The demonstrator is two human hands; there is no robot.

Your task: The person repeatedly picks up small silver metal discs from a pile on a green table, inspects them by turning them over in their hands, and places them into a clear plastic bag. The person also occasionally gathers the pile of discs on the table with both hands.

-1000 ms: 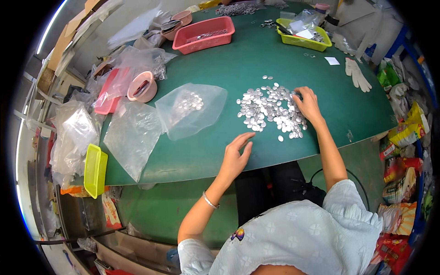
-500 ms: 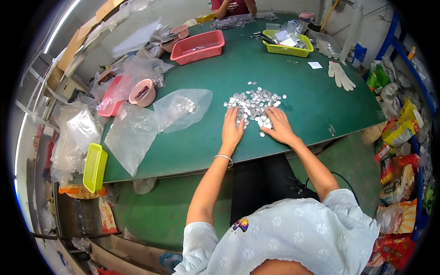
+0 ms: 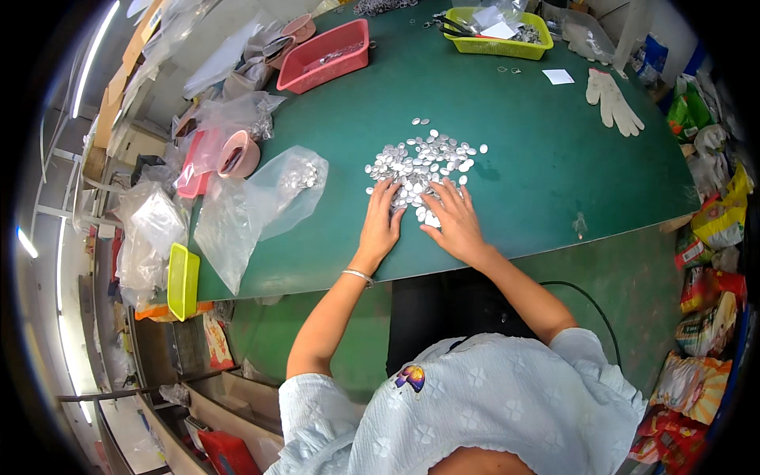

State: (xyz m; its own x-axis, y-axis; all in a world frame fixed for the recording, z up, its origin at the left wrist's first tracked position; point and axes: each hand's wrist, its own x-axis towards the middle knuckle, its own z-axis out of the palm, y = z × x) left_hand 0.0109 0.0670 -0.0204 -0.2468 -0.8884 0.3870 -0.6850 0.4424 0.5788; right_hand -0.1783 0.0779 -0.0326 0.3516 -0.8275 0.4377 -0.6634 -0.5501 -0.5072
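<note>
A loose pile of small, shiny, silver oval pieces point(image 3: 419, 165) lies spread over the green tabletop point(image 3: 332, 111) in front of me. My left hand point(image 3: 381, 219) rests at the pile's near left edge, fingers stretched forward and touching the pieces. Opposite it, my right hand point(image 3: 457, 222) lies at the near right edge, palm down, with its fingers spread over several pieces. Neither hand grips anything. Left of the pile is a clear plastic bag point(image 3: 273, 190) with more silver pieces inside.
A red basket point(image 3: 326, 57) stands at the back left, a yellow-green basket point(image 3: 499, 36) at the back right. A white glove point(image 3: 613, 103) and a white paper point(image 3: 558, 76) lie on the right. A pink cup point(image 3: 239, 154) and a small yellow-green tray point(image 3: 183, 281) sit left.
The view has shifted, so the table's far end and the other person have left the picture. Both hands stay on the pile, with the right hand a little closer to the left.
</note>
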